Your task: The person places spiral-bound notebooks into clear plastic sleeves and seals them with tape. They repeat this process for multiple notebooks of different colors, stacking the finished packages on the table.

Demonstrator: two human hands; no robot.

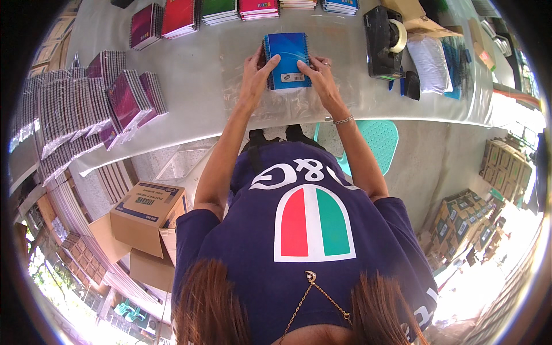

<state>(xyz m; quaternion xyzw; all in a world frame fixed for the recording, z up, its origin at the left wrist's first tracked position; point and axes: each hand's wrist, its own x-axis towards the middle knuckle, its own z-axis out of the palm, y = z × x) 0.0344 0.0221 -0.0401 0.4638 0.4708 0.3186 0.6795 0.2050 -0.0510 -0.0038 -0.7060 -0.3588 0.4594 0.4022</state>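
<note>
A stack of blue spiral notebooks [289, 54] is held between my two hands over the table, its sides squared between my palms. My left hand [253, 75] grips its left edge, the thumb lying on the top cover. From the other side my right hand [319, 75] clasps the right edge, thumb near the white barcode label. Under the notebooks a clear plastic sheet or bag [247, 52] lies on the tabletop; its exact form is hard to tell. The fingers beneath the stack are hidden.
Stacks of coloured notebooks, including red [180, 17] and green [219, 10], line the table's far side. Plastic-wrapped purple notebooks [75, 109] pile up at left. A black tape dispenser [384, 49] stands right, beside a white plastic packet [430, 64]. An open carton [141, 210] sits lower left, a turquoise stool [376, 144] below the table.
</note>
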